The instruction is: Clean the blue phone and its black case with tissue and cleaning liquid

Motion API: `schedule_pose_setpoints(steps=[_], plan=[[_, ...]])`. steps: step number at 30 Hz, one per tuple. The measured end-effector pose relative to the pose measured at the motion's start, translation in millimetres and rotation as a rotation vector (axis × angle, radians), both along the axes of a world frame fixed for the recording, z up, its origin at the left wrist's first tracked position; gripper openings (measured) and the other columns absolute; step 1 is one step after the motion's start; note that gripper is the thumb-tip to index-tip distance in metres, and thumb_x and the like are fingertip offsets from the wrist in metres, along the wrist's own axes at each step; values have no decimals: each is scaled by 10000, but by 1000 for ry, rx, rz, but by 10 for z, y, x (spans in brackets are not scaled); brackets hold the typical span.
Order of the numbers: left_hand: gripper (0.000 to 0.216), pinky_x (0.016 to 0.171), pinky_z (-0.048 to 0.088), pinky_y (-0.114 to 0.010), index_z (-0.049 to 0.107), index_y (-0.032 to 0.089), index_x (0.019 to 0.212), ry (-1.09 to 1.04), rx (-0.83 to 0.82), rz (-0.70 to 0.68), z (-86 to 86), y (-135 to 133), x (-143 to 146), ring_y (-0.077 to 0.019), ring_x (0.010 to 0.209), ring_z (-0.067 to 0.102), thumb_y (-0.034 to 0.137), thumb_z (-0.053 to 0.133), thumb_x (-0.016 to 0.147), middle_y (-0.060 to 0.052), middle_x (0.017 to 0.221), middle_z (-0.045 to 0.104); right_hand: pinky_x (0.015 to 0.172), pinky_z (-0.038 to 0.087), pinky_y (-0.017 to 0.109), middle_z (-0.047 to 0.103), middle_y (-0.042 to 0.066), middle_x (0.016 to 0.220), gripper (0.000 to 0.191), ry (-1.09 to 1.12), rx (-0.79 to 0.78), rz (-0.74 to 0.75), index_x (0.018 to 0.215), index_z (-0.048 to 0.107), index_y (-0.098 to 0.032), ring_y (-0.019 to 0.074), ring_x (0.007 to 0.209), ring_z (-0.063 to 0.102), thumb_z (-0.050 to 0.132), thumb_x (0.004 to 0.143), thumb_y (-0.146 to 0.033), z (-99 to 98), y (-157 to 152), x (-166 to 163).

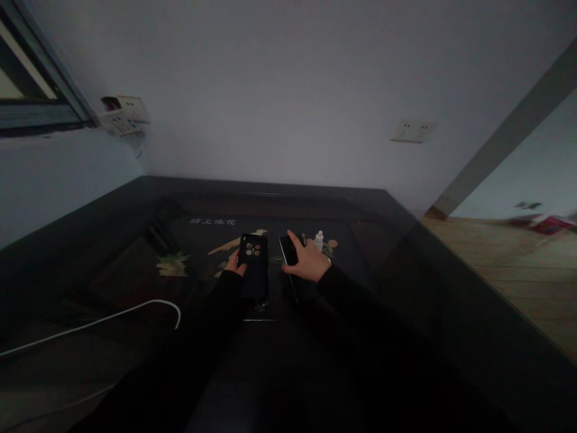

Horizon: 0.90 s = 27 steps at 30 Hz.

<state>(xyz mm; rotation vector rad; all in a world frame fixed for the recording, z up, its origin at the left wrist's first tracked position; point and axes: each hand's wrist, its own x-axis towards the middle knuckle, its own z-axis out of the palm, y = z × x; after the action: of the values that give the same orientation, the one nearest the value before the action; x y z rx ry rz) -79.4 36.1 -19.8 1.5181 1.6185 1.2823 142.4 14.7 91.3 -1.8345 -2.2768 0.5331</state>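
My left hand (236, 264) grips the left edge of a black phone case (255, 273), thumb over its near face. Round camera cutouts show near the top of the case. To the right, my right hand (309, 260) is closed around the upper part of a dark phone (288, 249), thumb on one edge and fingers over the top. The phone is tilted, and the hand hides much of it. A gap separates phone and case. Just behind my right hand stands a small white bottle (319, 239).
The dark glossy table (378, 222) carries a painted bird-and-flower pattern and white characters (213, 222). A white cable (112, 315) curves across its left side. Behind it rises a wall with a socket (412, 131); more sockets (130, 108) are at the left corner.
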Motion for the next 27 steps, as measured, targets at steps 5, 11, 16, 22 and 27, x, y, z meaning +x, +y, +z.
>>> schedule_pose_setpoints(steps=[5,11,16,22,27], plan=[[560,745,472,-423,405,138,1274,198,-63,56,43,12,62,-272,835,616,237,455,726,-121,933,639,851,341,470,304,224,1350,988,-118,-37,-56,1406,70,-298,396,1102,478,654,642,-527,-110,146,-168],[621,850,434,-375,376,172,1307,480,-116,17,135,3,159,-268,975,559,222,493,700,-126,1101,546,882,322,469,276,238,1373,972,-239,-128,-87,1411,104,-243,384,1177,415,613,658,-589,-139,277,-263],[597,833,445,-337,383,181,1311,689,-177,-33,238,-42,195,-252,993,537,297,485,734,-136,1114,459,904,328,438,274,237,1374,967,-316,-171,-117,1409,128,-219,357,1192,409,618,657,-579,-153,332,-299],[568,784,449,-405,408,244,1292,928,-244,-84,410,-149,247,-285,918,562,388,463,745,-121,1094,459,914,335,424,254,244,1378,962,-381,-187,-166,1410,123,-204,346,1201,403,613,667,-569,-214,404,-354],[555,763,451,-365,371,279,1302,1027,-296,-84,489,-195,288,-260,911,573,423,420,768,-105,1109,459,933,319,434,253,259,1378,987,-396,-188,-143,1408,146,-184,361,1215,382,616,648,-604,-232,447,-373]])
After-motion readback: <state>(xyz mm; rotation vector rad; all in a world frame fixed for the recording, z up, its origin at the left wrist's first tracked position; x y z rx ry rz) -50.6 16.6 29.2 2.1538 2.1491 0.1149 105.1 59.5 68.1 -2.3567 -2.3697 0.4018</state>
